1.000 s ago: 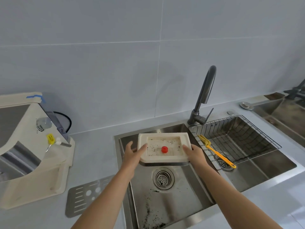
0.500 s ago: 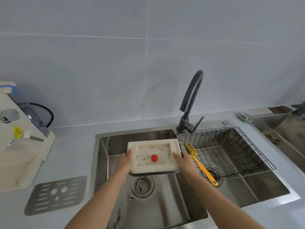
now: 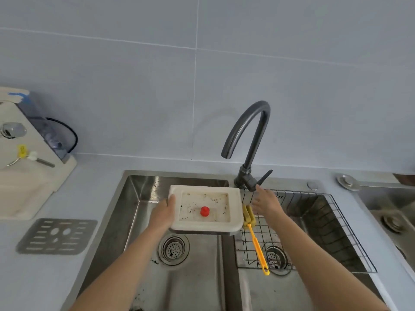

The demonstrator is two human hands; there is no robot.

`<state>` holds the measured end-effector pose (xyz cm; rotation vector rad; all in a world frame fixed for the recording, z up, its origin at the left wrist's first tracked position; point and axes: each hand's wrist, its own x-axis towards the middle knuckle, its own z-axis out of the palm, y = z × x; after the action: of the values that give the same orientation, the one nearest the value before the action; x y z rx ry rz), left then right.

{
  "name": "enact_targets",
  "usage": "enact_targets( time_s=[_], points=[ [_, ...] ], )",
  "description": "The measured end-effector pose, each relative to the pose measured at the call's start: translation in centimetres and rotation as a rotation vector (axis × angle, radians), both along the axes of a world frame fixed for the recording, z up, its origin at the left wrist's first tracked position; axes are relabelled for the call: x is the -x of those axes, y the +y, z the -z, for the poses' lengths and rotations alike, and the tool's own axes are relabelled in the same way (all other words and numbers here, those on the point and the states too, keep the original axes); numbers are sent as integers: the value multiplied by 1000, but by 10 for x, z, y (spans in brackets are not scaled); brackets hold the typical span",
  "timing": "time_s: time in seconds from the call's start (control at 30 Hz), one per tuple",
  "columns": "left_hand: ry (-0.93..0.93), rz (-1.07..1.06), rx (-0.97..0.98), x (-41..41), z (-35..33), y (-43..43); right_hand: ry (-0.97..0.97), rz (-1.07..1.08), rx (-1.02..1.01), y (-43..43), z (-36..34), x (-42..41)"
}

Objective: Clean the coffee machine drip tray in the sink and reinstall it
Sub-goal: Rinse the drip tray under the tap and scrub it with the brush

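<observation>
A cream drip tray point(image 3: 234, 203) with a red float and dark coffee specks inside hangs level over the left sink basin point(image 3: 143, 194). My left hand point(image 3: 162, 213) grips its left edge. My right hand point(image 3: 266, 202) is off the tray, fingers spread, reaching up to the lever of the dark tap point(image 3: 253, 140); its fingertips are just below the lever. The cream coffee machine point(image 3: 27, 167) stands at the far left on the counter. The tray's metal grille point(image 3: 57, 236) lies flat on the counter in front of it.
A yellow sponge brush point(image 3: 254, 234) lies on a black wire rack point(image 3: 325, 223) in the right basin, just right of the tray. Coffee grounds dot the left basin floor around its drain point(image 3: 174, 248). Another sink point(image 3: 390, 212) sits at the far right.
My right hand has let go of the tray's right edge and moved up toward the tap lever. The left hand alone now holds the tray. The view has shifted right.
</observation>
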<state>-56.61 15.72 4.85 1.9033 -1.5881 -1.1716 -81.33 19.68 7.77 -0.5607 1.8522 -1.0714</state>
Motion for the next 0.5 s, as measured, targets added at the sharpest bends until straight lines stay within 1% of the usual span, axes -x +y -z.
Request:
enact_targets(
  time_s=[0.13, 0.2, 0.3, 0.4, 0.5],
  points=[
    [-34, 24, 34, -4, -3, -6, -226, 187, -2, -21, -11, 28],
    [-69, 30, 66, -5, -5, -10, -298, 245, 10, -29, -13, 35],
    [-94, 38, 93, -4, -9, -15, -287, 285, 42, -42, -17, 40],
    [-88, 45, 88, -2, -10, -18, -261, 256, 20, -52, -20, 39],
    [-84, 37, 87, -1, -9, -23, -323, 256, -3, -61, -19, 41]
  ],
)
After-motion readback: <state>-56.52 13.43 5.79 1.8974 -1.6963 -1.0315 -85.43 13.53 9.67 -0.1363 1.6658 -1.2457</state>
